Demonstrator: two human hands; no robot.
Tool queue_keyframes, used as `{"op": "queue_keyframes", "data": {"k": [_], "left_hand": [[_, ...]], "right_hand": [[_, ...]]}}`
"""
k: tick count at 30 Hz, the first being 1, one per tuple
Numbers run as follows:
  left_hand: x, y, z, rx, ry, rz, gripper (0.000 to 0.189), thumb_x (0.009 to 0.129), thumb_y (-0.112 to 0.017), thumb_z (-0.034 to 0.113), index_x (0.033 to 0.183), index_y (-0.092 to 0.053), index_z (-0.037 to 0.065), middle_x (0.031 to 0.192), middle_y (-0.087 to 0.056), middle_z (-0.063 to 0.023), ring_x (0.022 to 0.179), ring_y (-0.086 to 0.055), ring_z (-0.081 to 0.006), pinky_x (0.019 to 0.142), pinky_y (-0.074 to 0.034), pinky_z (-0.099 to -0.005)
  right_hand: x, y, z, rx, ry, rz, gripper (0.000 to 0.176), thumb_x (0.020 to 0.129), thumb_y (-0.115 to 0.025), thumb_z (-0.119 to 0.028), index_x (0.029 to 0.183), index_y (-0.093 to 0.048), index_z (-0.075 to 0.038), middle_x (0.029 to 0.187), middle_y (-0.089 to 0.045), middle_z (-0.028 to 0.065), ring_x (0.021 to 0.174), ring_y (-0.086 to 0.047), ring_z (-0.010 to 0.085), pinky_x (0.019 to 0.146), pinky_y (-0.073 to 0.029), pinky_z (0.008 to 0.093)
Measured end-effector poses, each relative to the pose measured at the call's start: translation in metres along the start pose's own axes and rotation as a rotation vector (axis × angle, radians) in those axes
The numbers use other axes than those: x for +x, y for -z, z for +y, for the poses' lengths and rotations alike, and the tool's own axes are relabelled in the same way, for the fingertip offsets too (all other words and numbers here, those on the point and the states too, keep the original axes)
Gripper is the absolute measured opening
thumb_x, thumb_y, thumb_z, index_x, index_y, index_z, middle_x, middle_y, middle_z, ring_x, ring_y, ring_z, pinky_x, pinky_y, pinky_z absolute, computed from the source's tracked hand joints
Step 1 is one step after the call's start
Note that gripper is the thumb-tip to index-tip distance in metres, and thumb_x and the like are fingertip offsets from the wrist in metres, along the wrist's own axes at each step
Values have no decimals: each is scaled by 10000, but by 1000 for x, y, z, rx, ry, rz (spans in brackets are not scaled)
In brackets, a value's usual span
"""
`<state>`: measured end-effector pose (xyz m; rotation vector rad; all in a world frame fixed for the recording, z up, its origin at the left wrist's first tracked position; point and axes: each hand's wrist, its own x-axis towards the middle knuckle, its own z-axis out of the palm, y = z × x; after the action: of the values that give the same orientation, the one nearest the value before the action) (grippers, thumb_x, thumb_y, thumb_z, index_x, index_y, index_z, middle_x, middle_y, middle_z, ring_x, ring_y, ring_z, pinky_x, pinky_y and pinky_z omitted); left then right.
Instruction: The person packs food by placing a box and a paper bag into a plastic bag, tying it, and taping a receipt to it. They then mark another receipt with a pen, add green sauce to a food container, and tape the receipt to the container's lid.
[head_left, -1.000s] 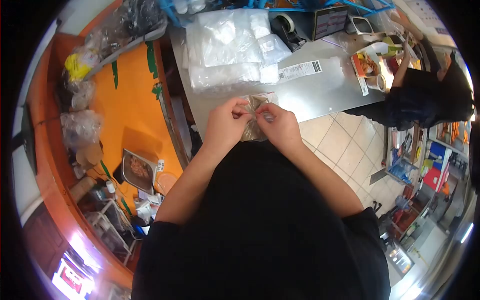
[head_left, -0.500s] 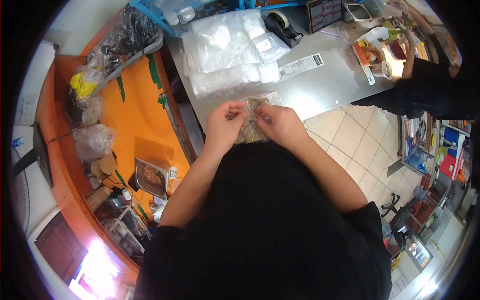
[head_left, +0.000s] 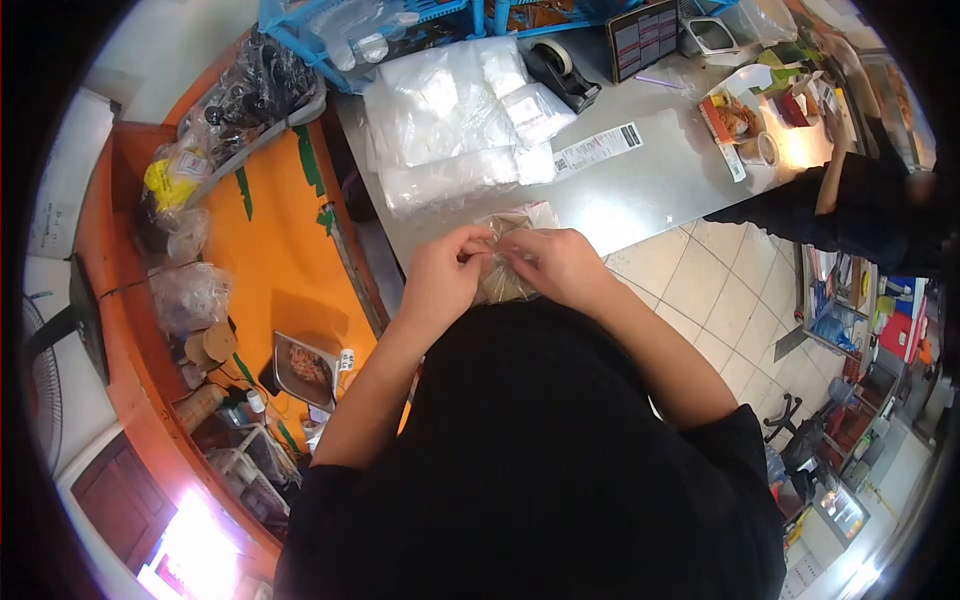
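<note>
At the near edge of the steel counter sits a clear plastic bag [head_left: 507, 286] around something brown, perhaps a box. My left hand [head_left: 446, 272] pinches the gathered top of the bag from the left, thumb and forefinger together. From the right, my right hand [head_left: 562, 266] pinches the same gathered plastic, its fingertips almost touching the left ones. Whether the plastic is twisted or knotted there is too small to make out. Just beyond my hands lies a pile of clear plastic bags [head_left: 440, 110].
A printed paper strip [head_left: 598, 148], a tape dispenser [head_left: 562, 75] and a tablet [head_left: 643, 40] are on the steel counter [head_left: 660, 150]. Blue crates [head_left: 430, 25] line the back. At right, a co-worker's arm [head_left: 832, 180] is beside food boxes [head_left: 735, 118]. A metal food tray [head_left: 306, 368] is at left.
The view has tilted slightly, so the counter and crates appear lower. My fingertips have come closer together at the top of the bag. The co-worker's arm has shifted.
</note>
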<state>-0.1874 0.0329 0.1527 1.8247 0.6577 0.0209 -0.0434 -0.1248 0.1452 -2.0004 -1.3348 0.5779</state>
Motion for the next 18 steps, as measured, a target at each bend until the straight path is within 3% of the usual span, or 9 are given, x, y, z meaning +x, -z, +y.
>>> {"op": "queue_keyframes", "data": {"k": [2,4,7,12,14,15,16,17,18], "left_hand": [[-4,2,0,89,-61,14,228,940,-659,-51,1160,-702,-12,986,-763,-143,885,-752,-243,791,-586,-341],[-5,1,1,238,-305,157,193,937,-640,-56,1116,-690,-6,1003,-732,-181,897,-744,-325,775,-580,-369],[-6,-3,5,153,-304,240,128,935,-635,-41,1055,-671,-10,995,-687,-183,919,-716,-381,792,-574,-447],[-2,-6,-14,189,-268,289,171,917,-664,-29,1084,-674,9,1008,-691,-166,903,-702,-359,822,-563,-434],[4,-5,-15,196,-207,263,195,911,-676,-20,1103,-677,17,1031,-695,-165,903,-697,-350,833,-559,-427],[13,-3,-9,221,-330,298,217,923,-678,5,1139,-687,19,1048,-704,-167,911,-694,-347,849,-555,-425],[17,-2,-7,248,-451,337,241,935,-680,31,1176,-697,21,1064,-712,-169,919,-692,-343,865,-551,-423],[17,-2,-8,250,-444,350,241,935,-680,31,1176,-697,21,1064,-712,-169,919,-692,-343,865,-551,-423],[18,-3,-11,159,-379,187,267,957,-666,56,1219,-694,14,1108,-721,-179,940,-693,-355,885,-549,-430]], "right_hand": [[-2,2,0,-9,25,-47,184,944,-680,-165,1121,-730,-154,818,-744,114,754,-733,321,676,-587,443],[-4,4,-2,-10,42,-51,206,923,-698,-125,1127,-727,-136,854,-748,121,749,-730,325,671,-584,438],[-8,6,-5,-19,41,-53,230,895,-715,-80,1122,-724,-114,873,-749,122,737,-723,332,667,-580,433],[-10,11,-6,-102,41,-72,188,896,-716,-87,1083,-715,-105,855,-727,111,746,-710,342,671,-578,428],[-8,22,-12,-135,-44,-88,306,948,-715,-214,1230,-675,-101,1038,-721,139,1026,-717,325,828,-592,422],[-9,21,-11,-135,-40,-98,306,948,-715,-214,1230,-675,-101,1038,-721,139,1026,-717,325,828,-592,422],[-13,17,-8,19,-120,55,394,963,-717,-231,1317,-639,-76,1180,-680,173,1153,-657,347,939,-554,429],[-15,12,-4,176,-197,208,483,978,-718,-248,1404,-603,-51,1323,-639,207,1281,-596,369,1051,-516,436],[-21,7,5,180,-189,200,483,978,-718,-248,1404,-603,-51,1323,-639,207,1281,-596,369,1051,-516,436]]}}
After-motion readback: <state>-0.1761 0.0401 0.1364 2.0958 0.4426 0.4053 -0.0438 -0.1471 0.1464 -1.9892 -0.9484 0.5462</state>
